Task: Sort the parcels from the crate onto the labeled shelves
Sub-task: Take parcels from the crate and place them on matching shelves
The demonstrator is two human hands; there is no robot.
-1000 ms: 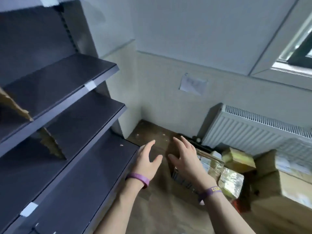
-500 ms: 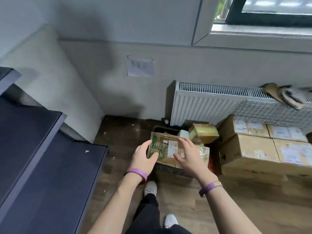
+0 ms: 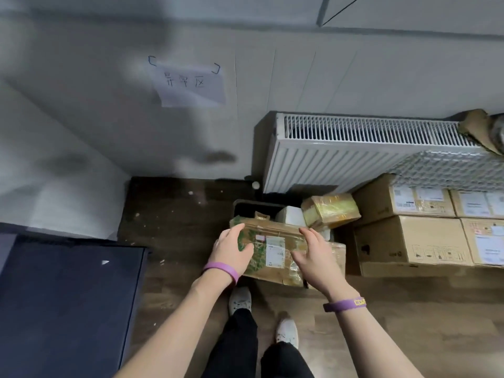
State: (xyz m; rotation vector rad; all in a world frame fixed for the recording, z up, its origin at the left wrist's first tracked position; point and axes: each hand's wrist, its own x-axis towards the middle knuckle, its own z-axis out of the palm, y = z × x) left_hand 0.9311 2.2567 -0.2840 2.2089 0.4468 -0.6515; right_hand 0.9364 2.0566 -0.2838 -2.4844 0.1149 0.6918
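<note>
A flat brown cardboard parcel (image 3: 272, 252) with green print and a white label lies on top of the dark crate (image 3: 245, 207) on the floor. My left hand (image 3: 230, 248) grips its left edge, thumb on top. My right hand (image 3: 313, 257) holds its right side, fingers curled over the far edge. Behind it in the crate sit a yellow taped parcel (image 3: 330, 210) and a white parcel (image 3: 290, 215). A dark shelf (image 3: 68, 296) lies at the lower left.
Stacked large cardboard boxes (image 3: 409, 241) stand right of the crate. A white radiator (image 3: 354, 154) hangs on the wall behind. A paper sign (image 3: 191, 85) is taped to the wall. My feet in white shoes (image 3: 240, 300) stand on the wooden floor.
The view swung from the shelves to the crate. Both hands came down onto the green-printed parcel and now hold its two sides.
</note>
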